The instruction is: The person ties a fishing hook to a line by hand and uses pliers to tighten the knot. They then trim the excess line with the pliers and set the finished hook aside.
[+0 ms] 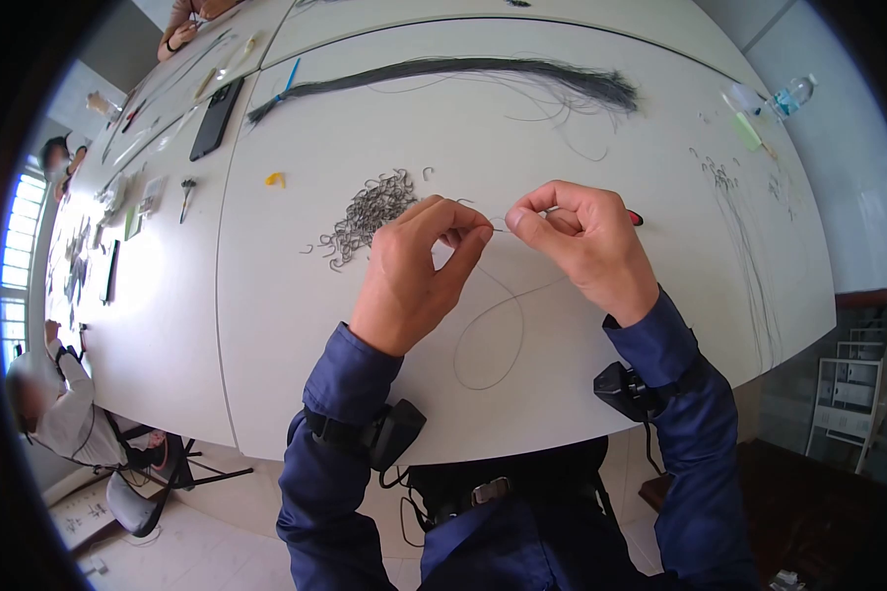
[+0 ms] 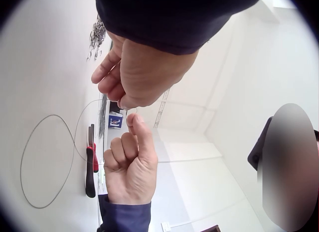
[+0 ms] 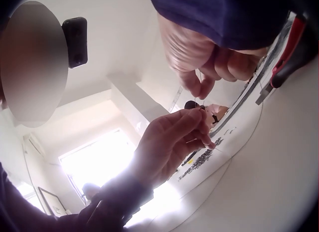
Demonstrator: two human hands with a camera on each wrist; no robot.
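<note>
My left hand [image 1: 414,266] pinches a tiny dark fish hook between thumb and forefinger. Most of the hook is covered by the fingertips. Just to its right, my right hand [image 1: 591,236] pinches thin grey line between thumb and forefinger, its other fingers curled in. A short stretch of line spans the gap between both hands, above the table. Below them the fishing line [image 1: 519,335] hangs in a wide loop over the white tabletop. A heap of fish hooks [image 1: 370,212] lies just beyond the left hand.
Red-and-black-handled pliers [image 2: 90,167] lie beside the right hand. A long bundle of dark line [image 1: 443,69] stretches across the back. A yellow piece [image 1: 275,179] and a black phone [image 1: 217,118] are left. Hooks with line [image 1: 749,246] lie at right. Other people sit around the table.
</note>
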